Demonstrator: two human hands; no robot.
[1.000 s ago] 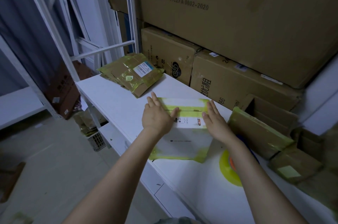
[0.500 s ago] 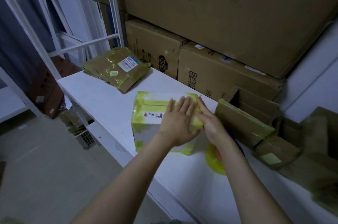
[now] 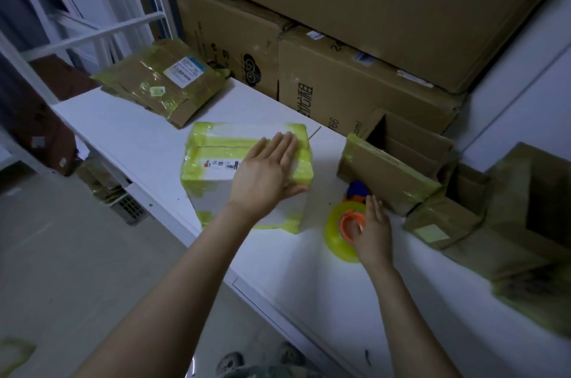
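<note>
Beneath the left fingers point(image 3: 282, 147), straight and laid side by side: white parcel box point(image 3: 216, 189) banded in yellow-green tape, standing on the white table point(image 3: 129, 130) near its front edge. Left hand point(image 3: 265, 175) flat on the box top, palm down, thumb over the box's right edge; grips nothing. Just right of that thumb, past a strip of bare table: right hand point(image 3: 372, 232) on a yellow tape roll point(image 3: 336, 238) lying flat. Right fingers point(image 3: 375, 207) fairly straight along the roll's far rim, thumb at the orange core point(image 3: 347, 223); cannot tell whether closed on the roll or merely touching it. Just beyond the right fingertips: small blue object point(image 3: 358, 187), partly hidden, and a brown taped box point(image 3: 383, 174) leaning tilted against open cartons. Well beyond the left fingertips, toward the table's far left corner: pile of flattened cartons point(image 3: 154, 90) with a white label on top. Behind both sets of fingertips: stacked brown cartons point(image 3: 355, 93) against the wall, printed on their fronts.
</note>
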